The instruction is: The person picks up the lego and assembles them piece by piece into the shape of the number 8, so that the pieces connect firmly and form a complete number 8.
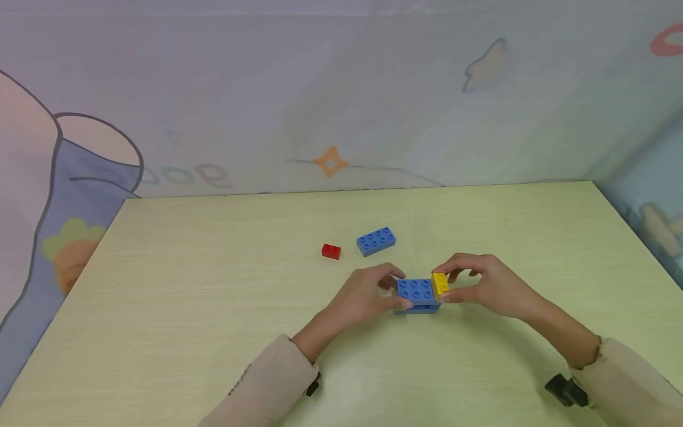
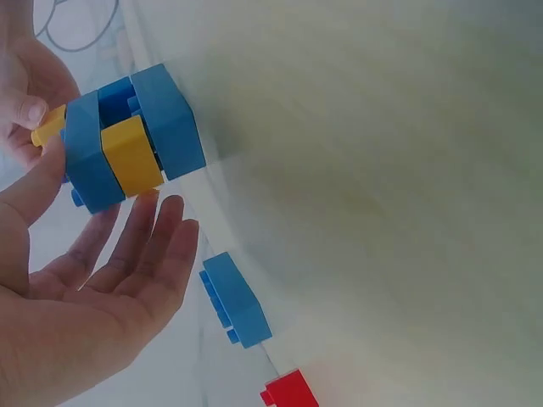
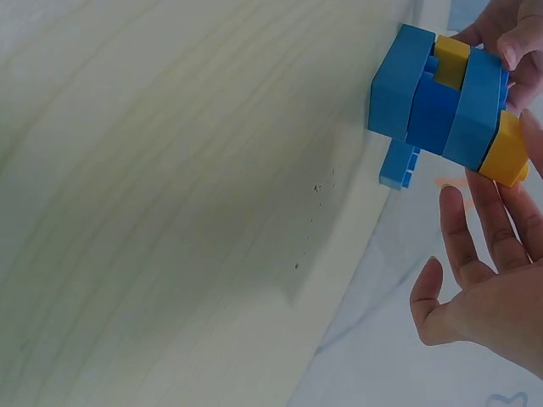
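Head view: left hand (image 1: 368,295) steadies the blue block stack (image 1: 418,295) on the surface (image 1: 213,332), thumb and fingers pinching it. Right hand (image 1: 482,284) holds a narrow grip on the yellow brick (image 1: 440,284) at the stack's edge.

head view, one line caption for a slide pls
Two hands steady a blue brick stack while the right hand pinches a yellow brick at its edge.

Loose blue brick (image 1: 376,241), red brick (image 1: 331,251), table (image 1: 213,308)
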A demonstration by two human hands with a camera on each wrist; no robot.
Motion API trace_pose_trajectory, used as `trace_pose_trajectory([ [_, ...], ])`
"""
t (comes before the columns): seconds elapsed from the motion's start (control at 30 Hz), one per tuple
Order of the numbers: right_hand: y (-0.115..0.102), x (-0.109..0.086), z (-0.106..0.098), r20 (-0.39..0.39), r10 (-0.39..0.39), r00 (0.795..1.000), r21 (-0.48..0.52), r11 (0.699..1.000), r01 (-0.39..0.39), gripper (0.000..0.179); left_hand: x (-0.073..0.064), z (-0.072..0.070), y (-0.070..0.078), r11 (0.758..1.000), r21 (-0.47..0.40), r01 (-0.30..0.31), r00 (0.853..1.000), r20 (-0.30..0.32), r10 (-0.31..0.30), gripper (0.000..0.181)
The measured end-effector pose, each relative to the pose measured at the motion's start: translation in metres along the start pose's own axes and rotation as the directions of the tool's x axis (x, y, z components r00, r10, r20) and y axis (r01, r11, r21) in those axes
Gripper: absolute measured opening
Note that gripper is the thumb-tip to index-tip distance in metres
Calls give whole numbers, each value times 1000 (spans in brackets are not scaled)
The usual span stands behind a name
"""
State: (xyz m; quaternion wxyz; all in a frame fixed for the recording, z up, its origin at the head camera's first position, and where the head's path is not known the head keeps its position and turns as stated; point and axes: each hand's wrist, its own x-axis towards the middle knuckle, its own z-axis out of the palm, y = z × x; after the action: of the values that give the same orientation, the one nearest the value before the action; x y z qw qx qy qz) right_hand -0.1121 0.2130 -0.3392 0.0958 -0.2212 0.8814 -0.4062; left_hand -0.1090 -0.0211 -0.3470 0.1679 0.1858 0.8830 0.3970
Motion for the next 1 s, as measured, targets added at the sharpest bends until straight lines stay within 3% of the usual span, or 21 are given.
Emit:
trace_pose_trajectory([
  [0.13, -1, 0, 0, 3, 8, 1000, 11, 1000, -8, 32, 0, -8, -6, 999, -43, 3, 999, -34, -4, 45],
  [0.3, -3, -1, 0, 1, 18, 1000, 15, 1000, -18, 33, 0, -26, -18, 996, -79, 31, 986, -158, -43, 46],
  [0.47, -3, -1, 0, -2, 15, 1000, 7, 1000, -15, 33, -1, -46, -32, 986, -103, 133, 941, -298, -158, 49],
  [0.57, -3, -1, 0, -4, 15, 1000, 7, 1000, -15, 33, -1, -54, -42, 971, -113, 210, 909, -345, -236, 51],
  [0.63, -3, -1, 0, -4, 18, 1000, 13, 1000, -18, 32, -1, -57, -47, 963, -118, 242, 896, -353, -269, 52],
  [0.77, -2, -1, 1, -5, 23, 1000, 22, 999, -23, 32, -1, -60, -56, 957, -91, 274, 894, -341, -289, 50],
  [1.0, -1, -1, 2, -5, 17, 1000, 26, 1000, -17, 32, 5, -59, -59, 959, -34, 280, 916, -289, -278, 49],
])
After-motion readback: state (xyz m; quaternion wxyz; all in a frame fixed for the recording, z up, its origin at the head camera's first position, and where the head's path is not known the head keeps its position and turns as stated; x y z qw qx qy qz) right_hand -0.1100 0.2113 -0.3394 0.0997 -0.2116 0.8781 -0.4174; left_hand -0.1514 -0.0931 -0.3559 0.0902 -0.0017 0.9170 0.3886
